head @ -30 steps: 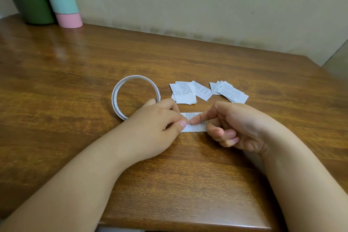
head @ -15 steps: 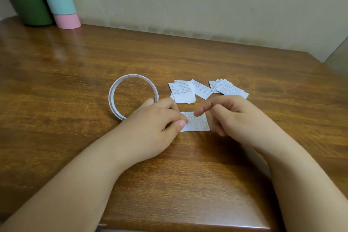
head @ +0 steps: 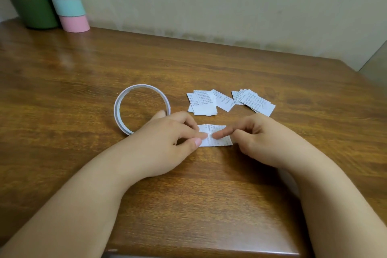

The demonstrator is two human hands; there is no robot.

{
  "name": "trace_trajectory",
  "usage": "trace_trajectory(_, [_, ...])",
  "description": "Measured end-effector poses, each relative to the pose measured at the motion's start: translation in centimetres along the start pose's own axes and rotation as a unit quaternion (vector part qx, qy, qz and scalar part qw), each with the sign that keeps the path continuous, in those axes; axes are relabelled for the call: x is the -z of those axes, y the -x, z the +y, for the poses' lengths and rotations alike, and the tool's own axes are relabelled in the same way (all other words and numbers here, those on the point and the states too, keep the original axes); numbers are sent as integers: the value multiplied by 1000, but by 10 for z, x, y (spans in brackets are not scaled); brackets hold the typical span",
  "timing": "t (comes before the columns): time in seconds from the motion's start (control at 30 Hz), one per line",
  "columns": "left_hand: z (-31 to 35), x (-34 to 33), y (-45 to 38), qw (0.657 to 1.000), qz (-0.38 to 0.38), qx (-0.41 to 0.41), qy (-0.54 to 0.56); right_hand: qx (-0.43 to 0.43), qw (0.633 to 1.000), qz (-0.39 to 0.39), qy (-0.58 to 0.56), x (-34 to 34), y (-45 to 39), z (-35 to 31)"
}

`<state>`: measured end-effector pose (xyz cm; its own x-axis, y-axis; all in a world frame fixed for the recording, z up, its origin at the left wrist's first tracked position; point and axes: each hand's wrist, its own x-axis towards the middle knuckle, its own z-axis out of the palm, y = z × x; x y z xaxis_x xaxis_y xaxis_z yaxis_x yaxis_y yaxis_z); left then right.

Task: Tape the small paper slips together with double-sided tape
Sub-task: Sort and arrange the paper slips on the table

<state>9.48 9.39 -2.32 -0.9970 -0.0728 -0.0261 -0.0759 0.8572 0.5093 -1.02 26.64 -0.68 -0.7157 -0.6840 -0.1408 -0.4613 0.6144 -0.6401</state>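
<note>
A printed slip (head: 215, 135) lies flat on the wooden table (head: 188, 205) just below the middle of the frame, between the two hands. The left hand (head: 167, 138) comes in from the lower left with its fingers curled; its forefinger and thumb meet at the slip's left edge and pinch there, the thumbnail showing just below the corner. The slip reaches rightward from that pinch, so nearly all of it lies outside the grip. The right hand (head: 257, 138) comes in from the lower right. Its forefinger stretches leftward and its tip presses on the slip's middle, almost touching the left forefinger; the other fingers are loosely bent above the slip's right end and hold nothing. A small pale patch shows on the slip between the two fingertips; whether it is tape cannot be told.

The tape roll (head: 140, 109), a thin white ring, lies left of centre, its near-right rim hidden behind the left hand. Above the hands, right of centre, are two loose heaps of slips: the left heap (head: 204, 102) and, well apart from it, the right heap (head: 254, 101), fanned out. In the upper left corner stand a green can (head: 35, 10) with a red and white label and, touching it on the right, a stack of pastel rolls (head: 67, 0) in purple, cream, mint and pink, against the wall (head: 230, 2).
</note>
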Motion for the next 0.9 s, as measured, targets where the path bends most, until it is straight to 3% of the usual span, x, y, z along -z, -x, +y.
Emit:
trace_trajectory(0.33, [-4,8,1,999,3,22,43,-28,999,-34,-21,6,-2,5])
trace_trajectory(0.47, [-5,7,0,998,2,5,56,-48,997,31,-47,10,-1,12])
trace_trajectory(0.57, [-5,5,0,998,24,1,63,-16,991,120,-52,8,-2,12])
trace_trajectory(0.63, [-4,4,1,998,33,-4,62,16,989,147,-7,8,-6,3])
trace_trajectory(0.9, [-4,4,2,998,34,5,57,86,967,64,233,-1,-55,-20])
